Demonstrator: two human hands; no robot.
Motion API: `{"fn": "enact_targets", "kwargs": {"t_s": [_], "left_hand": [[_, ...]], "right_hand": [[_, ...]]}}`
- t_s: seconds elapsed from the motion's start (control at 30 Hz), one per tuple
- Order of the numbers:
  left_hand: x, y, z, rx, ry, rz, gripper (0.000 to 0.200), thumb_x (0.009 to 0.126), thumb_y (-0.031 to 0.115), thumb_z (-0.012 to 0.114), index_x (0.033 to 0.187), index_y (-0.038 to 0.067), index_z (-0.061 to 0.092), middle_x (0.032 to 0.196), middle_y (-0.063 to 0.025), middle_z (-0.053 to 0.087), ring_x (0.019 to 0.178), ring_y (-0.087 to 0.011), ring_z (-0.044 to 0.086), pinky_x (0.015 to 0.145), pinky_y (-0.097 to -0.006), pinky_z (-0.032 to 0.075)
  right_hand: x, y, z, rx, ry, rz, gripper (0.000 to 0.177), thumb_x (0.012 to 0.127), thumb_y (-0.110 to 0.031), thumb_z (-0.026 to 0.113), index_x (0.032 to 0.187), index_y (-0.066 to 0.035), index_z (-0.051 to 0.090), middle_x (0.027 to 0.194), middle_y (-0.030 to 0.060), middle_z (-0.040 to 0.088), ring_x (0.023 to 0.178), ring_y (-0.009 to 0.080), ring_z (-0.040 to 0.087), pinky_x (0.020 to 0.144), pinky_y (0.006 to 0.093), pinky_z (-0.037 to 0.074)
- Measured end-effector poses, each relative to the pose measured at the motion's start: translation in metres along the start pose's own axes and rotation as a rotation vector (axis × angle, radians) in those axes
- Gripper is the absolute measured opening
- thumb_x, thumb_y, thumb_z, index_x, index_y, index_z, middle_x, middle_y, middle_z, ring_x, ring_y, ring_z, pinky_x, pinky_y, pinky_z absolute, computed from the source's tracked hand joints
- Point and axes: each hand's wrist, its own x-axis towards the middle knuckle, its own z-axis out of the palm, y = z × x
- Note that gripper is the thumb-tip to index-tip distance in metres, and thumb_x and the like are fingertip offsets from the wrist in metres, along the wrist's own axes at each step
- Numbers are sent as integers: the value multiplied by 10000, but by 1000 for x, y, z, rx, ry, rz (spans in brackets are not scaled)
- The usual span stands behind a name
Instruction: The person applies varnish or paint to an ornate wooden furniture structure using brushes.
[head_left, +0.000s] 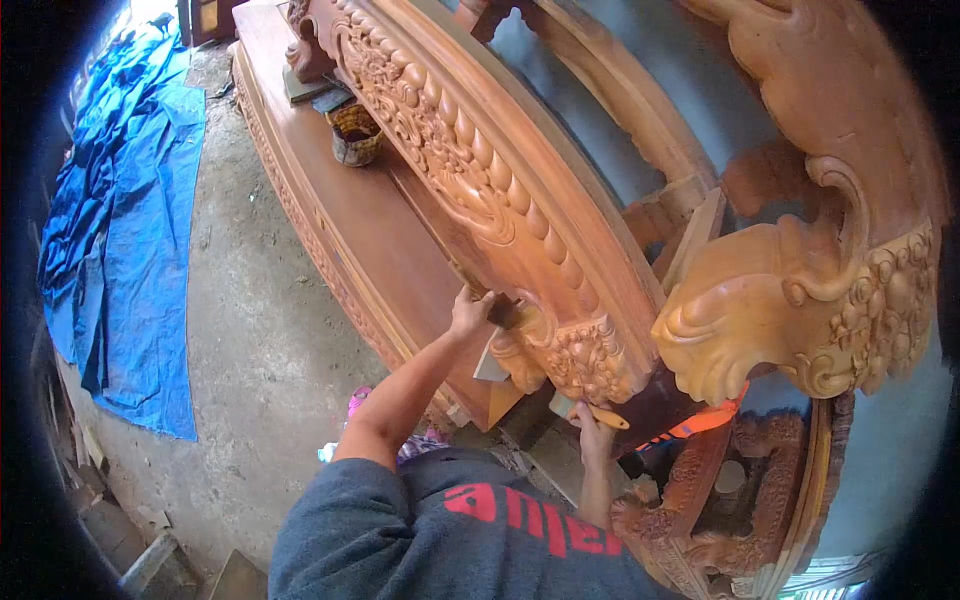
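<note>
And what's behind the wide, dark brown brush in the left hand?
Around the brush, the carved orange-brown wooden panel shows. The patch directly behind the brush and left hand is covered and can't be seen.

One piece of lettering shows — big red letters [530, 518] across the person's dark grey shirt [350, 540], upside down in this view. Turned around, they seem to read "alue", with whatever stands by the fold at the right end too bent to make out. An orange strip [703, 420] bears dark marks — unreadable here.
</note>
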Motion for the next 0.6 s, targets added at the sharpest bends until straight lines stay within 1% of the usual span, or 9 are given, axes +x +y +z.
{"fn": "enact_targets", "kwargs": {"t_s": [0.07, 0.1, 0.27, 0.33, 0.4, 0.47, 0.5, 0.53, 0.6], "left_hand": [[-19, 32, -2, -892, -132, -384, 276, 945, 152, 524, 1185, 22, 479, 1078, -112, 607, 913, -238, 643, 778, -342, 543], [-25, 46, -6, -954, -212, -386, 277, 942, 175, 533, 1157, 6, 484, 1045, -105, 612, 874, -215, 645, 732, -316, 545], [-63, 88, -8, -773, -236, -428, 282, 942, 173, 535, 1161, 3, 479, 1017, -105, 609, 854, -204, 634, 706, -328, 551], [-65, 88, -29, -658, -335, -405, 299, 904, 183, 594, 1142, 40, 482, 1086, -103, 597, 835, -196, 634, 651, -339, 548], [-62, 90, -50, -650, -386, -440, 324, 895, 165, 607, 1162, 30, 481, 1088, -105, 598, 836, -191, 627, 674, -337, 540], [-47, 79, -56, -295, -342, -268, 312, 891, 127, 600, 1156, 4, 491, 1056, -115, 611, 860, -196, 625, 713, -338, 529], [-47, 83, -49, -370, -173, -114, 285, 917, 112, 567, 1144, -30, 470, 922, -120, 627, 778, -207, 641, 627, -322, 525], [-41, 83, -38, -372, -172, -113, 285, 917, 112, 567, 1144, -30, 470, 922, -120, 627, 778, -207, 641, 627, -322, 525], [-22, 67, -8, -876, -85, -186, 341, 864, 149, 635, 1112, -49, 510, 957, -133, 634, 857, -196, 617, 726, -315, 512]], "right_hand": [[-14, -12, -1, -71, -27, -39, 202, 889, -119, 605, 1056, -18, 556, 933, 59, 609, 805, 130, 614, 642, 277, 550], [-19, -17, -3, -120, -73, -45, 189, 887, -117, 608, 1041, -18, 562, 928, 57, 607, 797, 123, 613, 641, 273, 548], [-44, -52, -11, -354, -203, -87, 126, 895, -110, 595, 988, -25, 603, 845, 32, 612, 751, 98, 601, 650, 245, 517], [-53, -77, -11, -245, -279, -75, 154, 885, -100, 603, 1004, -7, 572, 872, 55, 607, 718, 115, 610, 614, 246, 522], [-59, -100, -8, -168, -297, -79, 150, 886, -93, 598, 1000, -1, 571, 861, 59, 607, 719, 116, 610, 620, 247, 517], [-62, -117, -3, -100, -315, -80, 145, 886, -86, 594, 997, 5, 570, 850, 63, 608, 720, 118, 611, 626, 248, 512], [-62, -124, 4, -86, -284, -157, 128, 889, -80, 591, 986, 3, 579, 846, 50, 605, 746, 110, 600, 645, 247, 512], [-60, -130, 10, -71, -255, -236, 111, 893, -75, 589, 974, 0, 589, 843, 36, 602, 771, 102, 590, 663, 246, 512], [-53, -136, 20, -172, -201, -335, 107, 885, -66, 594, 964, 6, 593, 865, 55, 615, 790, 122, 592, 693, 266, 496]]}}
